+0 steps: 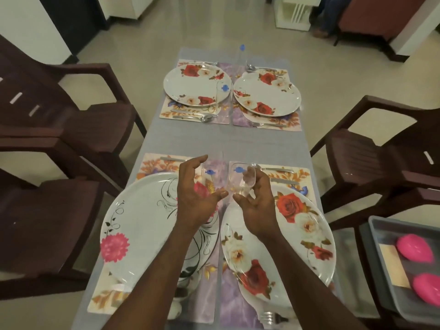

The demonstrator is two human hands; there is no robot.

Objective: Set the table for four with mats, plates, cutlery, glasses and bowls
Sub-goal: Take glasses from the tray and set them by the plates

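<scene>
one clear rounded glass (242, 178)

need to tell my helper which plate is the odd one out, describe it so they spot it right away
On the long table with four place settings, look at the near pair by the hands. It is the near-left plate. The other three carry red and cream roses; this one has black swirling vines and a pink flower.

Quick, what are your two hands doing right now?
Left hand: open, fingers loosely curved, holding nothing.
Right hand: holding a clear glass.
</scene>
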